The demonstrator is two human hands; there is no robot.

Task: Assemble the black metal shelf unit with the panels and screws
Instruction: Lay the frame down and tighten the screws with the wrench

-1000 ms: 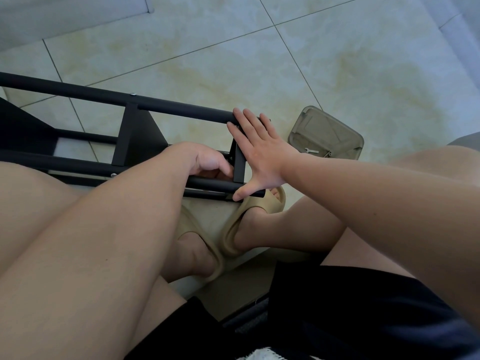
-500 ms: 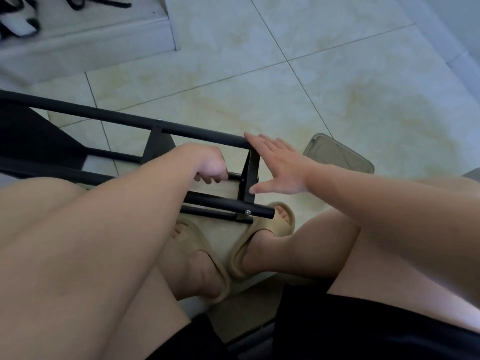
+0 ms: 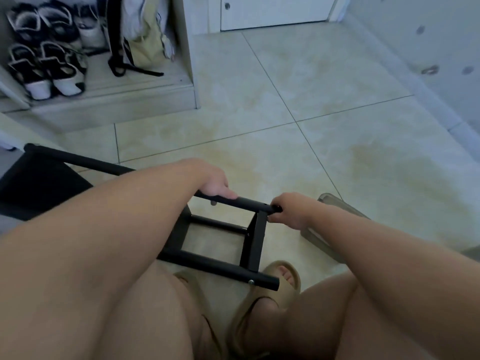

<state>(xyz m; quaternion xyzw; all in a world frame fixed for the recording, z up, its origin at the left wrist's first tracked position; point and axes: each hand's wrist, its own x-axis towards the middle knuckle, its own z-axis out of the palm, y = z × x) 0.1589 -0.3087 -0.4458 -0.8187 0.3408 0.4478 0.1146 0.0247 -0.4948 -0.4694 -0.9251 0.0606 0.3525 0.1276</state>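
Note:
The black metal shelf frame [image 3: 218, 263] lies on its side on the tiled floor between my knees. My left hand [image 3: 215, 187] grips its upper tube from above. My right hand [image 3: 288, 211] holds the tube's open end, where the flat end bracket [image 3: 255, 242] joins it. A silver screw head [image 3: 251, 282] shows near the end of the lower tube. A black shelf panel [image 3: 39, 188] of the frame reaches off to the left, partly hidden by my left arm.
A translucent plastic tray [image 3: 327, 201] lies on the floor behind my right wrist. My feet in tan sandals [image 3: 280, 279] sit under the frame. A low cabinet ledge with shoes [image 3: 44, 71] and a bag [image 3: 145, 35] stands at the back left. A door and wall close the back right.
My view has tilted up to show the cabinet and door. My left hand moved from the inner bar up to the top tube. My right hand went from flat and open to gripping the tube end.

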